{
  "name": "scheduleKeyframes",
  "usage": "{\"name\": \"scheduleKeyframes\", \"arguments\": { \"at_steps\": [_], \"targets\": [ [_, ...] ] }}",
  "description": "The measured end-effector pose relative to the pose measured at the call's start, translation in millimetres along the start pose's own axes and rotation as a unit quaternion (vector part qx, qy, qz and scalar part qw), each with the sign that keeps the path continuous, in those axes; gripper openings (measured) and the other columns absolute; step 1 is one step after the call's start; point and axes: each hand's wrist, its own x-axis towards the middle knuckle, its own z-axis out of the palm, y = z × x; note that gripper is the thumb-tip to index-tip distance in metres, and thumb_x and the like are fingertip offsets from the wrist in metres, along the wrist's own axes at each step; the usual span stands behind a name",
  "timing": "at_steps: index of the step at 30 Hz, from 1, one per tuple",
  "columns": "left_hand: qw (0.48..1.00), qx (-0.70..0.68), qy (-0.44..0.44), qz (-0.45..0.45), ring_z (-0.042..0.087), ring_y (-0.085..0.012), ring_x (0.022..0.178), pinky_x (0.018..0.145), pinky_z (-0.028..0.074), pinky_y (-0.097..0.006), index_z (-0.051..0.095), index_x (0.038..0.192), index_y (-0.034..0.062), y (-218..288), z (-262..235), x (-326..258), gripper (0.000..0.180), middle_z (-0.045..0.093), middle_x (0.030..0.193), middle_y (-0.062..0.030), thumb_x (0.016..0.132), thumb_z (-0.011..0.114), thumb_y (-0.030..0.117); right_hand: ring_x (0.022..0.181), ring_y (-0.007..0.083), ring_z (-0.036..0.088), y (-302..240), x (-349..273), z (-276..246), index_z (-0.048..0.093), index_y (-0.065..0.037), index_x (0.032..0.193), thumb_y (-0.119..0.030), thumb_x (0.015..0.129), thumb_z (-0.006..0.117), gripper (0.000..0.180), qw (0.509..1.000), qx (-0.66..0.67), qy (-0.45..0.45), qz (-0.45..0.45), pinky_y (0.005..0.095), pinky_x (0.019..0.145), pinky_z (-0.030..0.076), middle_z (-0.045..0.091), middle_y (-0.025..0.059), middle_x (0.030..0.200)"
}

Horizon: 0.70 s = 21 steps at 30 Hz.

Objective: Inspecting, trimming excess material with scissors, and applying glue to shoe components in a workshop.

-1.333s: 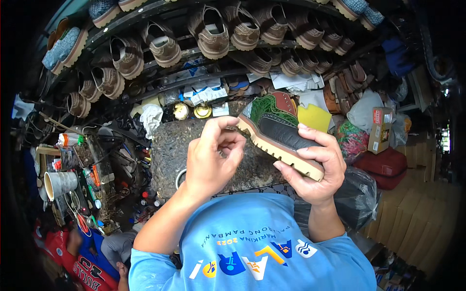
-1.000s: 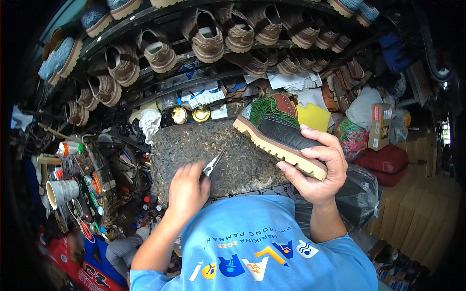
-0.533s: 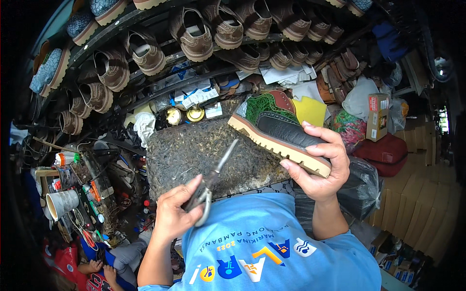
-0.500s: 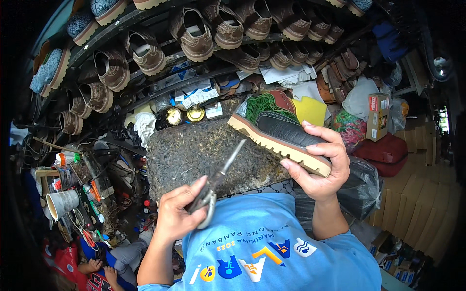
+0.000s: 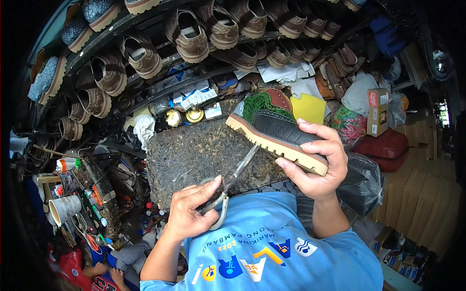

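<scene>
Left hand (image 5: 191, 213) is clenched around the looped handles of a pair of steel scissors (image 5: 232, 183), blades closed and angled up to the right, tips right at the pale ridged sole of the shoe. Right hand (image 5: 313, 162) grips that black-and-green leather shoe with a cream sole (image 5: 274, 127), thumb on the upper, fingers curled under the sole, holding it on its side above the right far part of the dark, scuffed work slab (image 5: 194, 155). Beyond the slab, two round brass tins (image 5: 184, 116) sit side by side, a yellow sheet (image 5: 308, 107) lies behind the shoe, and brown leather shoes (image 5: 194, 36) line the far shelves. Nearest, the blue printed shirt (image 5: 272, 247) fills the lower edge.
</scene>
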Motion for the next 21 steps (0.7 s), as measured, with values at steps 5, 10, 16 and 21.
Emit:
{"name": "scheduleKeyframes", "arguments": {
  "at_steps": [5,10,16,21],
  "targets": [
    [0.999,0.034,0.001,0.001,0.074,-0.0306,0.084,0.082,0.057,-0.037,0.067,0.134,0.0047,2,-1,2,0.073,0.075,0.111,-0.0193,0.061,0.068,0.000,0.105,0.0330,0.072,-1,2,0,0.065,-0.004,0.094,-0.007,0.060,0.097,0.047,1.000,-0.005,-0.002,0.001,0.0416,0.089,0.060,0.070,0.0229,0.111],
    [1.000,0.019,-0.002,-0.005,0.074,-0.0299,0.084,0.081,0.058,-0.036,0.067,0.134,0.0055,4,-2,2,0.073,0.075,0.110,-0.0180,0.061,0.067,-0.001,0.115,0.0350,0.067,-1,-1,-4,0.060,-0.004,0.100,-0.004,0.064,0.094,0.050,0.999,-0.008,-0.038,0.007,0.0452,0.099,0.055,0.064,0.0266,0.120],
    [1.000,0.021,0.004,-0.002,0.073,-0.0283,0.079,0.078,0.058,-0.036,0.067,0.134,0.0060,-3,1,0,0.073,0.076,0.108,-0.0171,0.062,0.067,0.000,0.105,0.0327,0.072,1,-1,-1,0.065,-0.005,0.095,-0.008,0.060,0.097,0.047,1.000,-0.006,0.000,-0.002,0.0410,0.089,0.060,0.070,0.0230,0.112],
    [0.998,0.047,0.050,-0.017,0.072,-0.0279,0.077,0.075,0.057,-0.035,0.068,0.133,0.0051,-16,2,-11,0.072,0.076,0.106,-0.0184,0.062,0.066,0.001,0.105,0.0324,0.072,2,-2,-4,0.064,-0.005,0.095,-0.008,0.060,0.097,0.048,1.000,-0.004,-0.004,-0.004,0.0405,0.089,0.060,0.069,0.0233,0.113]
  ]
}}
